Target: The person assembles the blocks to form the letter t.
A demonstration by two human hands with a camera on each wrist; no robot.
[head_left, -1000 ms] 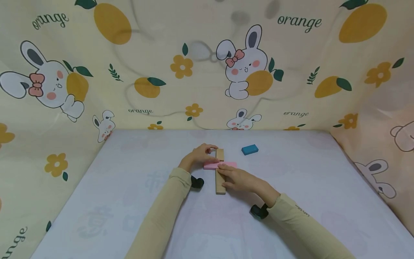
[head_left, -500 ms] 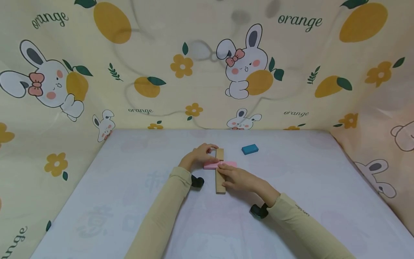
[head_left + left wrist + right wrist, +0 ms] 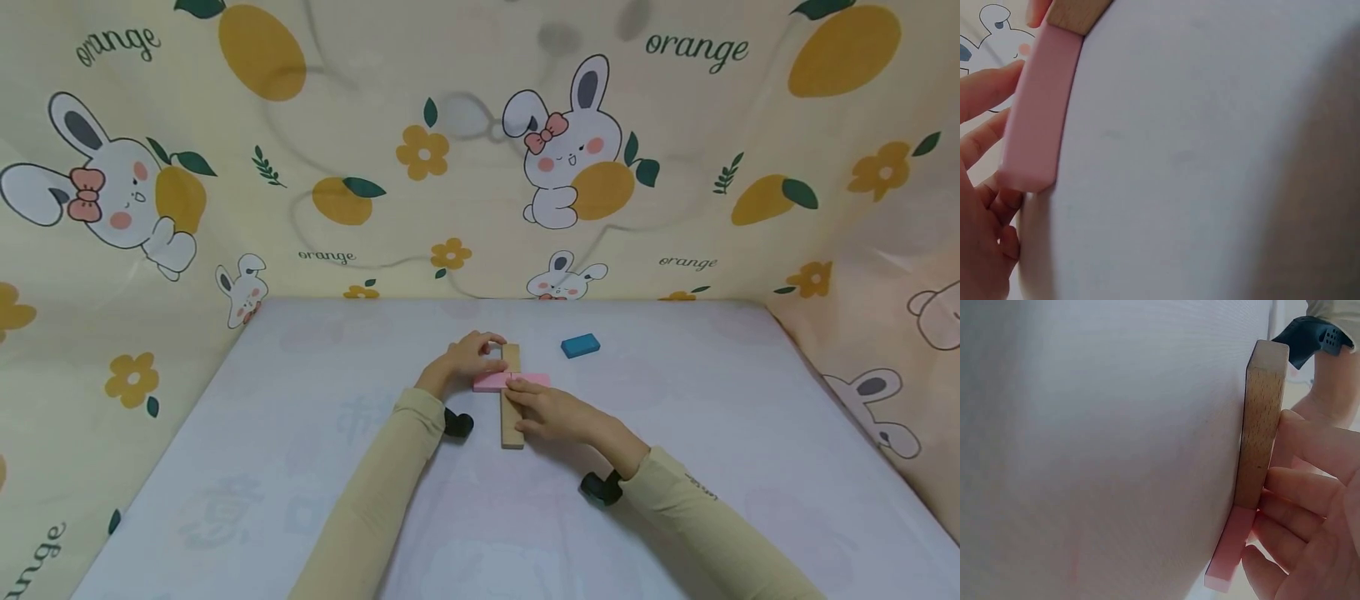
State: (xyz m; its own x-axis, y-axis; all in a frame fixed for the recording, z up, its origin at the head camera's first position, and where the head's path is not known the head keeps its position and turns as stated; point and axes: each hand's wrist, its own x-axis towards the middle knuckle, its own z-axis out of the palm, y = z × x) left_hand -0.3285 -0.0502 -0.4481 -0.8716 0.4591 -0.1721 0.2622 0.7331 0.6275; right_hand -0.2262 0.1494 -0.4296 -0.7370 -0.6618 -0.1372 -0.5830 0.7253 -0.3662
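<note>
Pink blocks (image 3: 491, 382) lie crosswise on the table, a thin dark line between their left and right parts. One wooden block (image 3: 511, 357) stretches away beyond them, and another wooden block (image 3: 512, 427) extends toward me, forming a cross. My left hand (image 3: 467, 357) touches the left pink part near the far wooden block; in the left wrist view its fingers (image 3: 994, 90) lie along the pink block (image 3: 1041, 112). My right hand (image 3: 558, 415) has fingertips on the pink right part and the near wooden block. In the right wrist view, fingers (image 3: 1300, 487) rest against the wooden block (image 3: 1260, 425).
A blue block (image 3: 581, 346) lies beyond the cross to the right. The white tabletop (image 3: 300, 458) meets a printed cloth (image 3: 465, 183) with rabbits and oranges at the back and sides. Dark wrist cameras (image 3: 602, 489) sit close above the table.
</note>
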